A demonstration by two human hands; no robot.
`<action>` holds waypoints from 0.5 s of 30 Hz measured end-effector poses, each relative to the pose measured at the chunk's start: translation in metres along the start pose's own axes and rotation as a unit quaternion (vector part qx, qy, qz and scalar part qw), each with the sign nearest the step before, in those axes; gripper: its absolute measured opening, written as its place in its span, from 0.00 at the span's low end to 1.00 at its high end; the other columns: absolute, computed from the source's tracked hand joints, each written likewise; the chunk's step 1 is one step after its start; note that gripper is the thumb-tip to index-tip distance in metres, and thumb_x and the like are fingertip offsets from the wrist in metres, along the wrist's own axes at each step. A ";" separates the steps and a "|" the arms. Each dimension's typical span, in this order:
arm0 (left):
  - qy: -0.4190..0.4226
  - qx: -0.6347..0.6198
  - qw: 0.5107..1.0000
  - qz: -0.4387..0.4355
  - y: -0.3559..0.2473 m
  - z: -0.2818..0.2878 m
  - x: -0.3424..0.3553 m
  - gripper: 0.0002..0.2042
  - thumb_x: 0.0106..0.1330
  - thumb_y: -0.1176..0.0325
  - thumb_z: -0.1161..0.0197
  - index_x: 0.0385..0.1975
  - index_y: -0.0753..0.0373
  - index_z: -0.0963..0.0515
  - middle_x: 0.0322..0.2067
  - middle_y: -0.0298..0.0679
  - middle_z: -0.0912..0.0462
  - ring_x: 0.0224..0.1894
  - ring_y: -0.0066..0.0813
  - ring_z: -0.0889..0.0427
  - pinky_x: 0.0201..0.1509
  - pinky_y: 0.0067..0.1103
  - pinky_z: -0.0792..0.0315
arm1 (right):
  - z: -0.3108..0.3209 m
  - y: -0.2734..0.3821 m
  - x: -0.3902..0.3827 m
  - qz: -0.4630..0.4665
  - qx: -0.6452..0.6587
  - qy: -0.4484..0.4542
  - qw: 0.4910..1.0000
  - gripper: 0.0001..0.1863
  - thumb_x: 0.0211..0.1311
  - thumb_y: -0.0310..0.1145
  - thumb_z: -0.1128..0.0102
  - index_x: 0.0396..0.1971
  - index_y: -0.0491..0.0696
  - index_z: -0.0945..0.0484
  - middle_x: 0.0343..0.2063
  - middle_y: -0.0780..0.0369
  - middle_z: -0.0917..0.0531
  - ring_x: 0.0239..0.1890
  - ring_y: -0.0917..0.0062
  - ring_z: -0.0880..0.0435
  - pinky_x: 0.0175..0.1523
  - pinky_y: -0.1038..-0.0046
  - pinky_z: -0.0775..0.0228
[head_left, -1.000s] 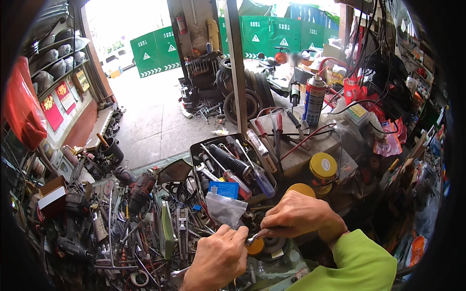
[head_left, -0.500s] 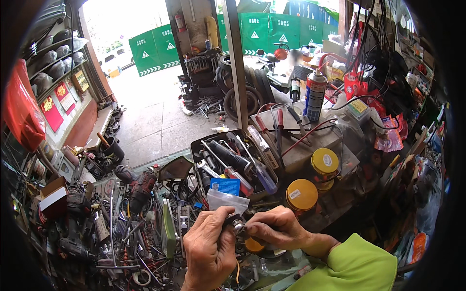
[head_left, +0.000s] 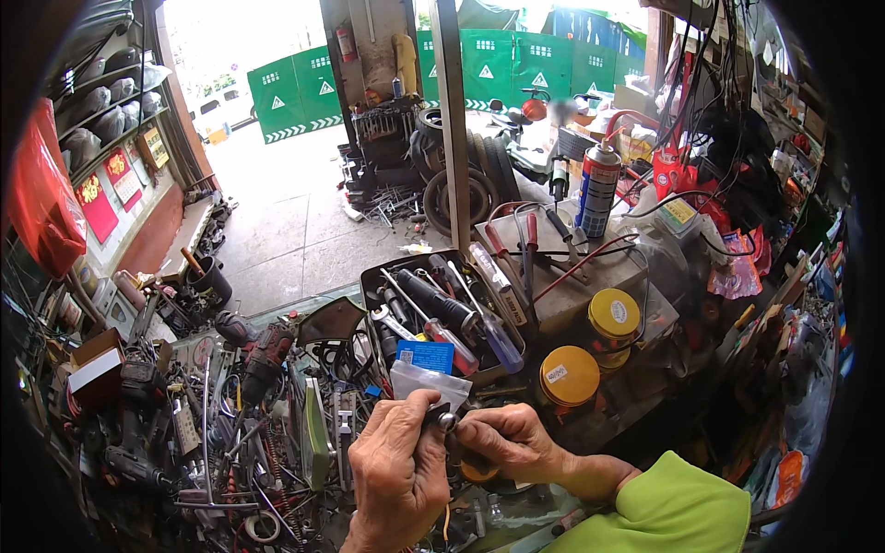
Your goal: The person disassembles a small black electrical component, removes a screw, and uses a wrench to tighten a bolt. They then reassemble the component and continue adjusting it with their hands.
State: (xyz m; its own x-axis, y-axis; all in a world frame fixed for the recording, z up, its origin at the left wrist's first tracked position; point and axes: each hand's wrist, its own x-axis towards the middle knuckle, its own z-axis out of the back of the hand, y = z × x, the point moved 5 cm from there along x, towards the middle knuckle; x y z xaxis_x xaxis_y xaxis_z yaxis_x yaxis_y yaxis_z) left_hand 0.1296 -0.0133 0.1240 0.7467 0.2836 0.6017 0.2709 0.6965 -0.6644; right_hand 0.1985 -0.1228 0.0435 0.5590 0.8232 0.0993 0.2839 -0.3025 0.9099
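- The left hand [head_left: 398, 479] is closed around a small dark metal part [head_left: 441, 417], whose rounded shiny end pokes out above the thumb, just in front of the black tool tray [head_left: 373, 281].
- The right hand [head_left: 507, 444] comes in from the side with its fingers pinched together against that same part, so both hands are clamped on it; what the fingertips grip is too small to make out.
- This looks like a fitting or turning step done by feel. The next move likely calls for a steady left grip and a fine twist from the right fingers, with the piece kept clear of the clutter below.
- Just before the tray lie a clear plastic bag [head_left: 426, 381] and a small blue box [head_left: 424, 356].
- The tray holds screwdrivers [head_left: 493, 327] and other tools.
- To the right of the tray stand two yellow-lidded tins [head_left: 569, 375] on the crowded worktop [head_left: 258, 442].
- Beyond the tray, further right, an upright spray can [head_left: 598, 189] stands, and stacked tyres [head_left: 461, 189] sit farther back.
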 end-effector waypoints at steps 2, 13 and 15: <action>0.035 0.004 0.999 -0.022 0.000 0.003 0.002 0.12 0.59 0.81 0.44 0.42 0.70 0.22 0.30 0.49 0.21 0.31 0.46 0.22 0.36 0.31 0.27 | 0.011 0.008 0.002 0.047 -0.113 0.030 0.992 0.13 0.73 0.36 0.46 0.40 0.41 0.20 0.23 0.73 0.26 0.24 0.93 0.33 0.26 0.85 0.42; 0.228 0.042 0.973 -0.019 0.003 -0.016 -0.008 0.13 0.54 0.79 0.42 0.41 0.68 0.24 0.28 0.50 0.21 0.35 0.49 0.22 0.39 0.35 0.26 | 0.021 0.089 0.003 0.189 -0.624 0.186 0.735 0.10 0.60 0.39 0.34 0.29 0.48 0.18 0.20 0.62 0.20 0.20 0.65 0.22 0.22 0.68 0.35; 0.148 0.007 0.989 0.003 0.001 -0.006 0.000 0.13 0.58 0.80 0.43 0.43 0.71 0.23 0.33 0.51 0.19 0.36 0.49 0.20 0.40 0.31 0.26 | 0.020 0.091 0.001 0.210 -0.588 0.120 0.772 0.08 0.60 0.38 0.34 0.30 0.49 0.18 0.20 0.62 0.20 0.20 0.65 0.21 0.23 0.69 0.34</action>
State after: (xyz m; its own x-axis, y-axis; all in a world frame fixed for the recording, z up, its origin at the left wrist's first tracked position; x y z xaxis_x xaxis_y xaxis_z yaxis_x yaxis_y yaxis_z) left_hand 0.1338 -0.0164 0.1205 0.8942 0.0838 0.4398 0.2589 0.7046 -0.6606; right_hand 0.2407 -0.1594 0.1181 0.2088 0.8793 0.4281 -0.8659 -0.0372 0.4988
